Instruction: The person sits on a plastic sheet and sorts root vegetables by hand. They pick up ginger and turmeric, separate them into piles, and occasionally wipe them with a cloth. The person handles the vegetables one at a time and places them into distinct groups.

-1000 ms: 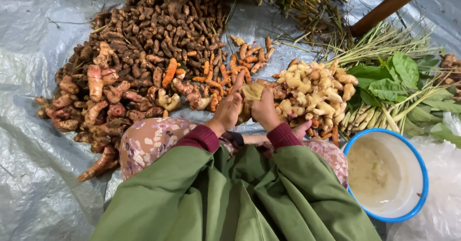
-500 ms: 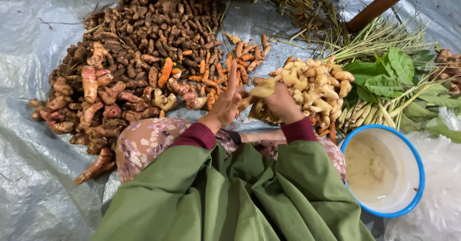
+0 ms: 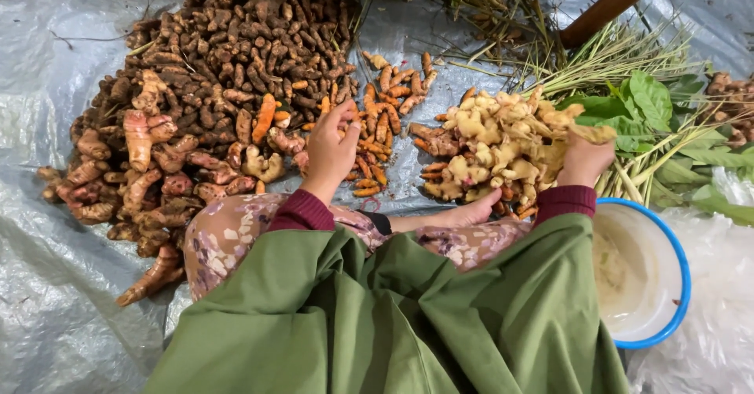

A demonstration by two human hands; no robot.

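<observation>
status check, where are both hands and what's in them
Left hand over the small orange roots, fingers curled, grip unclear. Right hand shut on a pale ginger piece beside the ginger pile. Nothing between them.

A single head-worn camera looks steeply down from above the seated person's lap, facing forward over the green garment (image 3: 393, 323). It sits close, taking in the grey plastic sheet (image 3: 47, 64) on the floor and the root piles (image 3: 220, 87) ahead. No second view shares the scene.

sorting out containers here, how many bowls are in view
1. A white bowl with a blue rim sits on the plastic sheet at lower right, beside the person's right knee and below the right hand. Others could be hidden outside the view.
</observation>
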